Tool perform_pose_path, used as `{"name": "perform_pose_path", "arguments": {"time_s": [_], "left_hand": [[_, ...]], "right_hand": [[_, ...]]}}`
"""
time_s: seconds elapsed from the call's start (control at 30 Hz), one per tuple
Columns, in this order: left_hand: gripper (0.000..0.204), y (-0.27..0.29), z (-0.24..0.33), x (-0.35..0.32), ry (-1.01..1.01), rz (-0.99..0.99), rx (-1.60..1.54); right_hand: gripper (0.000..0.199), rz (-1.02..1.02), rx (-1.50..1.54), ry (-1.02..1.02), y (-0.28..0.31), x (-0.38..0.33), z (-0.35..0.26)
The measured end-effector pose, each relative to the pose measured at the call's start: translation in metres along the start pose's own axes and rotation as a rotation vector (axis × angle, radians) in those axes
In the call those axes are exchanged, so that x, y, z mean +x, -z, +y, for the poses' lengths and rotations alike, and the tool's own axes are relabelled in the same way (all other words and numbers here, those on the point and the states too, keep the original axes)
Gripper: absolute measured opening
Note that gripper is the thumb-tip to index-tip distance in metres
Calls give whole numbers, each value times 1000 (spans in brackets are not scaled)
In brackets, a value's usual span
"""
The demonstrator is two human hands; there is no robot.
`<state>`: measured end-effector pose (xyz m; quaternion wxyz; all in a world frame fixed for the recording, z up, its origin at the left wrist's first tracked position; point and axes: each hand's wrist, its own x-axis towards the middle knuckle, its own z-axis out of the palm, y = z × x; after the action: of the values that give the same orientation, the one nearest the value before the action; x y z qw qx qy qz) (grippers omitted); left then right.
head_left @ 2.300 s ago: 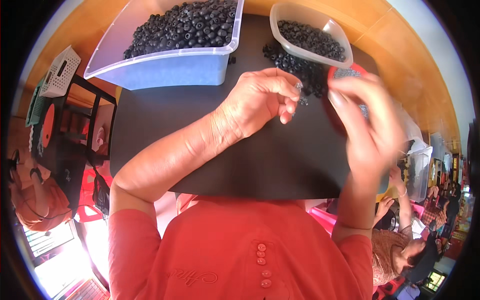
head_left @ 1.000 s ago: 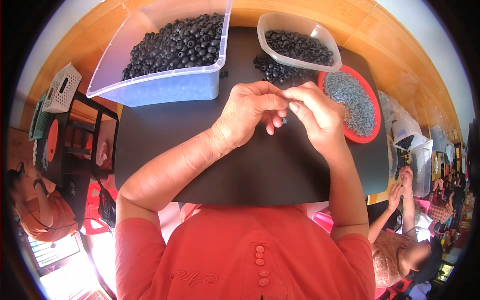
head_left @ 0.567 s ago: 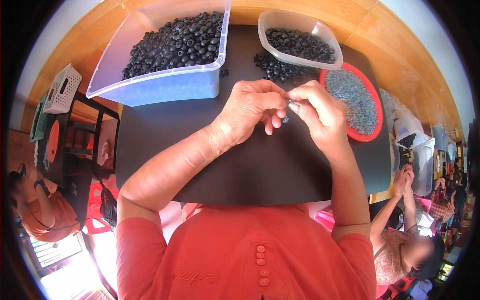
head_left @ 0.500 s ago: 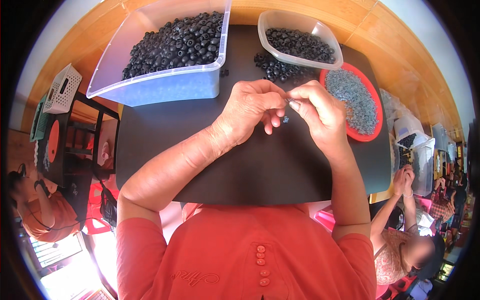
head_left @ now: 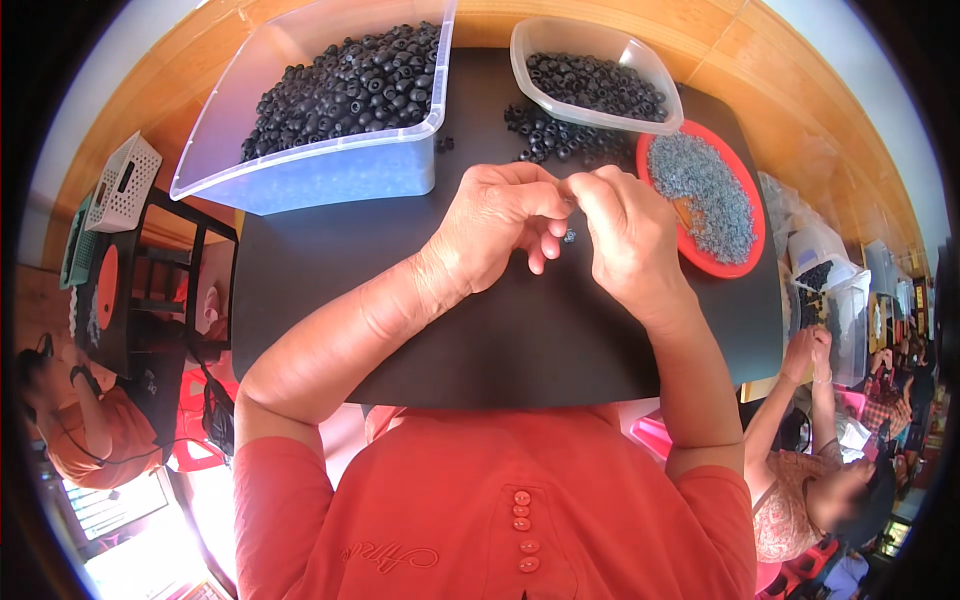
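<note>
Above the middle of the dark table (head_left: 480,340), my left hand (head_left: 500,222) is closed, its thumb and forefinger pinched together. My right hand (head_left: 637,235) meets it fingertip to fingertip, also closed, with its back turned up. Whatever is pinched between them is too small and too covered to name. Just below the fingertips lies a tiny clear bluish piece (head_left: 570,236). Close to my right hand is a red round tray (head_left: 752,192) spread with many small clear blue-grey pieces (head_left: 708,200). Black bead-like rings (head_left: 560,138) lie loose beyond my hands.
A large clear bin (head_left: 300,182) of black rings stands at the far left, and a smaller clear tub (head_left: 600,118) of them at the far right. Other people (head_left: 800,480) sit at both sides. A white basket (head_left: 125,182) rests on a side table at left.
My right hand has rolled over and shifted slightly left, covering the small dark piece that showed between the fingertips. My left hand has stayed nearly still.
</note>
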<state>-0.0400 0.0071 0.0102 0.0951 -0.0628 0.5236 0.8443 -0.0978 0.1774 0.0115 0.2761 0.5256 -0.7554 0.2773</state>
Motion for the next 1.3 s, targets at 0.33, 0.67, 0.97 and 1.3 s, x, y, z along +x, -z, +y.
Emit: {"name": "perform_pose_path", "arguments": {"time_s": [0.33,0.67,0.97,1.3], "left_hand": [[14,-2,-8,0,-192,215,420],[22,13,-16,15,-1192,201,1228],[27,15,-18,14,-1097,27,915],[22,15,-24,17,-1185,125,1016]], "right_hand": [[33,-6,-89,-178,-18,-10,-10],[6,19,755,-763,-13,-8,-19],[16,-38,1006,-903,-8,-8,-16],[14,-54,799,-797,-14,-10,-14]]}}
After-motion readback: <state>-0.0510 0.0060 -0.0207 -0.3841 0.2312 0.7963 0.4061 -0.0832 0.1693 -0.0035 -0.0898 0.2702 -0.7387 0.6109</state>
